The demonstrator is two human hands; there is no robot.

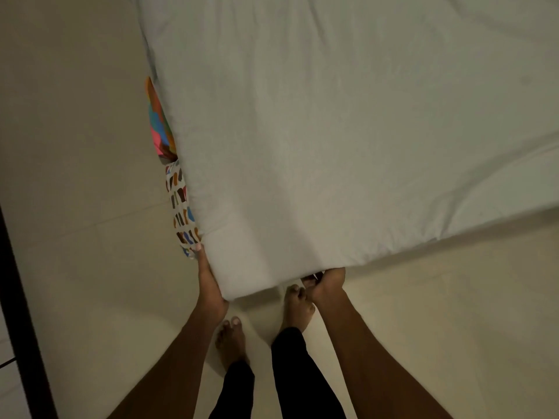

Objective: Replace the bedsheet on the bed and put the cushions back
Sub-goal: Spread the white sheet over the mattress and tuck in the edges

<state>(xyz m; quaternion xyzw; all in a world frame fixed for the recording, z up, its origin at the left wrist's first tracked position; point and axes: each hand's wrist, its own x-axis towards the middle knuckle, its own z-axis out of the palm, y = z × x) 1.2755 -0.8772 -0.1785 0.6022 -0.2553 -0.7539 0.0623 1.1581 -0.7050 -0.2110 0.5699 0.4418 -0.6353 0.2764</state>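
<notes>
— Holding what with the right grip [325, 282]?
— Holding the bedsheet [332, 131]. Fingers curled round its edge, low at the near corner of the bed [257, 267].
— And the left grip [210, 279]?
— Holding nothing. Flat, fingers straight, pressed on the sheet along the left side of the same corner. One fingertip just beside the white cushion [180, 207].
— Only one sheet? Spread where?
— Only one, white. Spread over all the top of the bed seen so far and hanging down over the near side, with a few soft folds on the right.
— How many cushions?
— Two. One bright cushion [160, 122] in orange, blue and pink, farther away. Then the white one, with small brown, orange and blue patches, nearer. Both down beside the left side of the bed, partly hidden by the sheet, one right after the other.
— Anything on the floor [90, 237]?
— Two bare feet [231, 340], close together, just in front of the corner. Two dark trouser legs [290, 373] above them. One dark strip [21, 297] along the far left.
</notes>
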